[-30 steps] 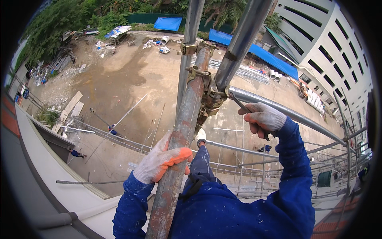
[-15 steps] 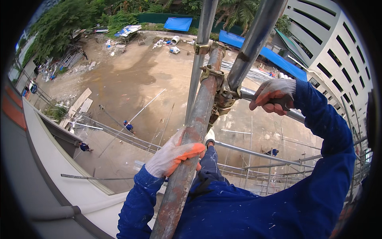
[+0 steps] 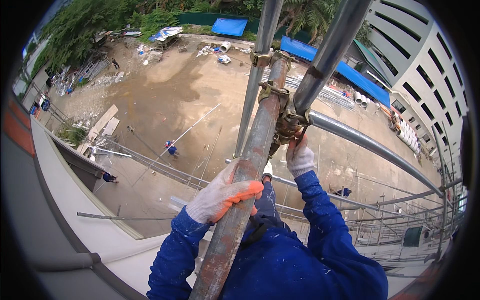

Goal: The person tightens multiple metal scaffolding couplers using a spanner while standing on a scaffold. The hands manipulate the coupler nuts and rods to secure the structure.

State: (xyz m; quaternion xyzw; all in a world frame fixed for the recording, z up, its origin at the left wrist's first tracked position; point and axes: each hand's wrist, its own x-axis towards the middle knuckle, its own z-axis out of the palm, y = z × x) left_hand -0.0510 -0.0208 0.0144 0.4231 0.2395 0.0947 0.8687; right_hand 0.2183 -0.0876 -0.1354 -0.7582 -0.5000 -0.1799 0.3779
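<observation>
Gripping a rusty scaffold pole (image 3: 250, 170) at frame centre, the left hand (image 3: 222, 195) in a white glove with orange fingertips is wrapped tight around it, fingers clenched over the tube; the pole runs from the lower middle up to the upper centre, tilted slightly right; right hand (image 3: 300, 157), white glove, sits just right of the pole at the metal coupler (image 3: 286, 122), fingers curled against the clamp, whether it grasps a tool or the clamp itself cannot be told; coupler joins the rusty pole to a grey tube (image 3: 370, 145) curving off to the right edge and another grey tube (image 3: 330, 45) rising to the upper right; a thinner grey upright (image 3: 257, 75) stands just left of the rusty pole; both blue sleeves (image 3: 320, 225) enter from the lower edge; far below, dirt yard (image 3: 170, 95) in the upper left, small workers (image 3: 171, 148) in blue, blue tarps (image 3: 229, 26) at top, white building (image 3: 425, 65) at upper right.
</observation>
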